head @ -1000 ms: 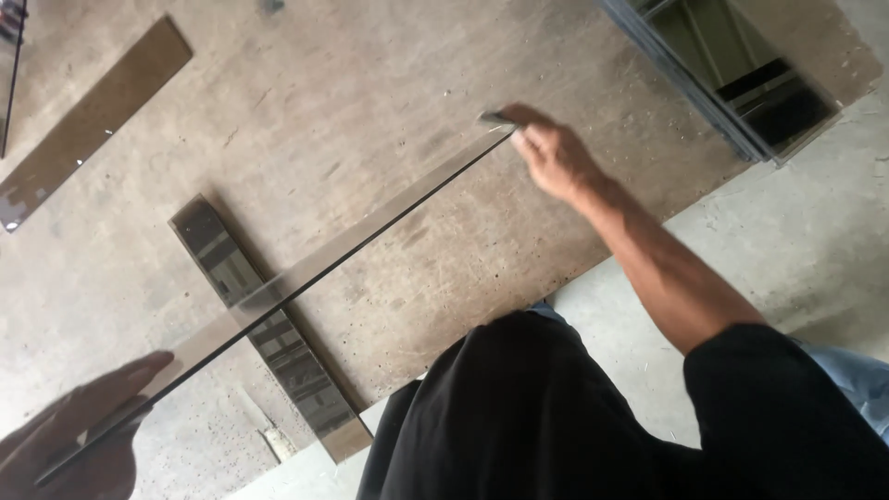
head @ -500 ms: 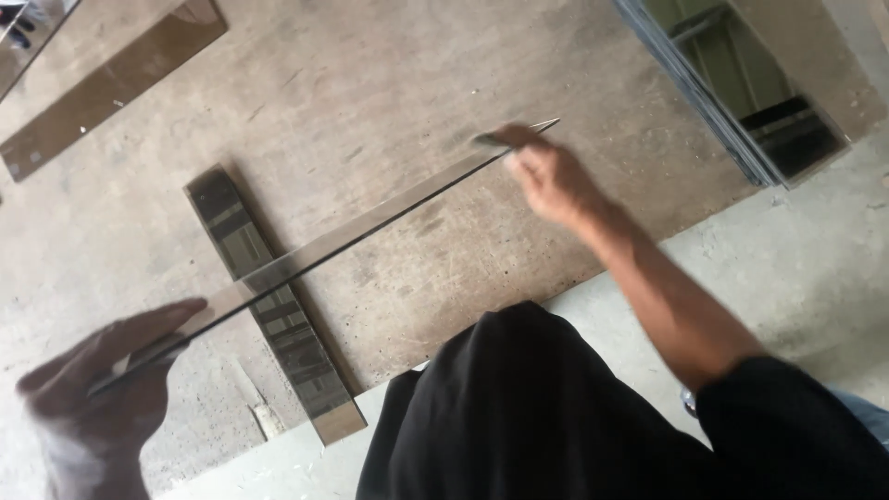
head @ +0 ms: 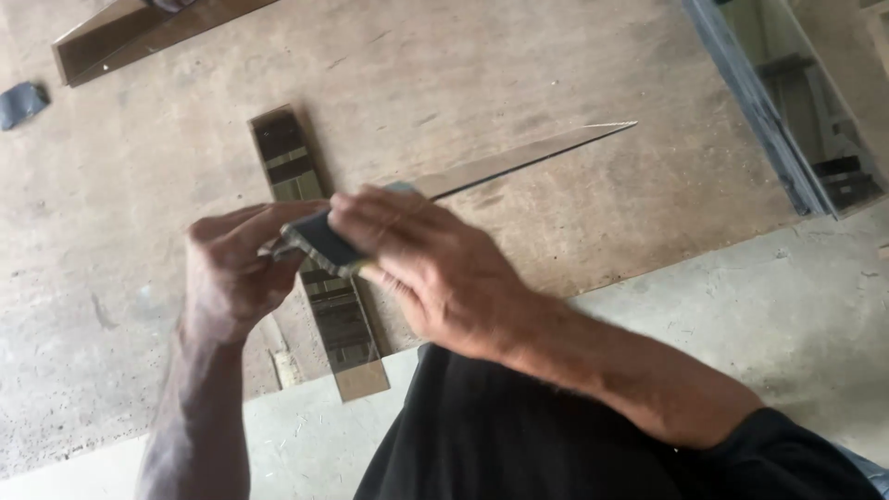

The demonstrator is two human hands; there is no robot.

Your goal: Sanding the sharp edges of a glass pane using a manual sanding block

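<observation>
A long, thin strip of glass or mirror (head: 537, 153) slants up to the right above a brown board (head: 463, 65), its far tip free. My left hand (head: 236, 268) grips the strip's near end. My right hand (head: 435, 273) is right beside it, fingers closed over a small dark block (head: 319, 243) pressed against the strip's edge. The two hands almost touch. Under them a short mirror strip (head: 282, 153) lies flat on the board.
Another mirror strip (head: 139, 32) lies at the board's top left, with a dark blue scrap (head: 23, 102) near it. A framed glass pane (head: 787, 111) stands at the upper right. Grey concrete floor (head: 787, 306) borders the board. My black-clad leg (head: 500, 435) fills the bottom.
My right hand has left the strip's far end and come next to my left hand, now holding a dark block against the strip. The left hand rose with the strip.
</observation>
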